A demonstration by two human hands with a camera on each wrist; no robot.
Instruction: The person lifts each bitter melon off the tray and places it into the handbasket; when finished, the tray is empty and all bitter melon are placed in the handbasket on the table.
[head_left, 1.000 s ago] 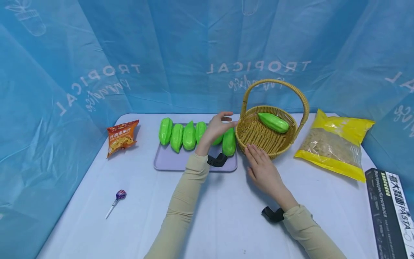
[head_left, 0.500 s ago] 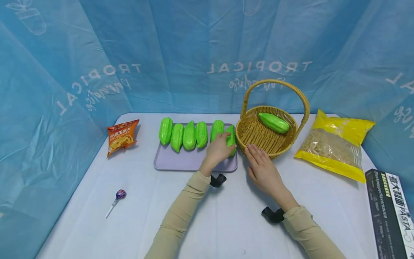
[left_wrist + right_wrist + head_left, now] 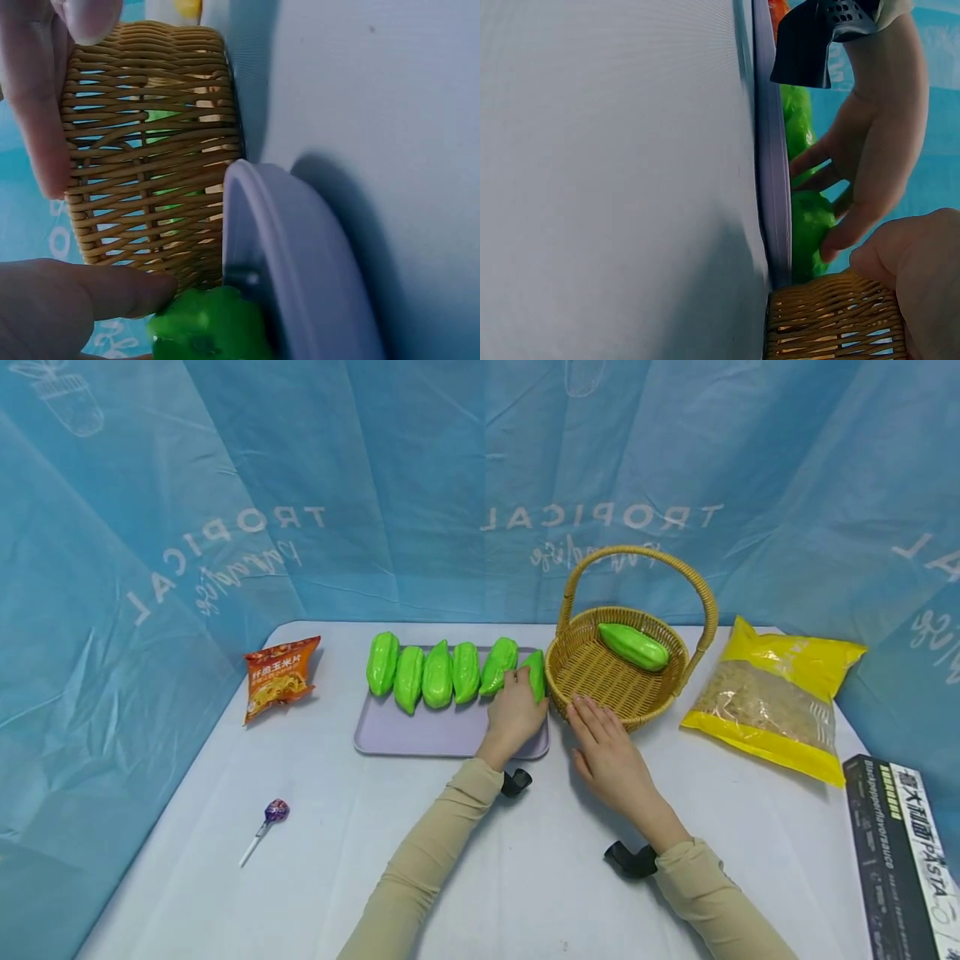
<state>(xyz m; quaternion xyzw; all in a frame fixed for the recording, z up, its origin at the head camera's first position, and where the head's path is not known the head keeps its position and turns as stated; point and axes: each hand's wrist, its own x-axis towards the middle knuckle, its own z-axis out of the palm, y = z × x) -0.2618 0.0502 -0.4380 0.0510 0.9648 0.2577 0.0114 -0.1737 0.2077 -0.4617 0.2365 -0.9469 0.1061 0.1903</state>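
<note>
In the head view my left hand point(image 3: 516, 714) curls round the rightmost green star fruit point(image 3: 536, 674) on the lilac tray point(image 3: 427, 735). Thumb and fingers lie on either side of that fruit in the right wrist view, though part of it is hidden. My right hand point(image 3: 611, 768) rests on the near rim of the wicker basket point(image 3: 600, 689), its fingers straight and close together. One star fruit point(image 3: 633, 647) lies inside the basket, toward the back right. A row of several more star fruits point(image 3: 437, 675) spans the back of the tray.
An orange snack bag point(image 3: 281, 678) and a wrapped lollipop point(image 3: 272, 820) lie on the left. To the right are a yellow bag point(image 3: 776, 697) of dry flakes and a black pasta box point(image 3: 900, 852). The basket's tall handle point(image 3: 637, 550) arches above it, before a blue curtain point(image 3: 420, 527).
My left hand has come from beside the basket rim down to the rightmost star fruit, which leaned aside. The neighbouring star fruit shifted slightly left. My right hand stays on the basket.
</note>
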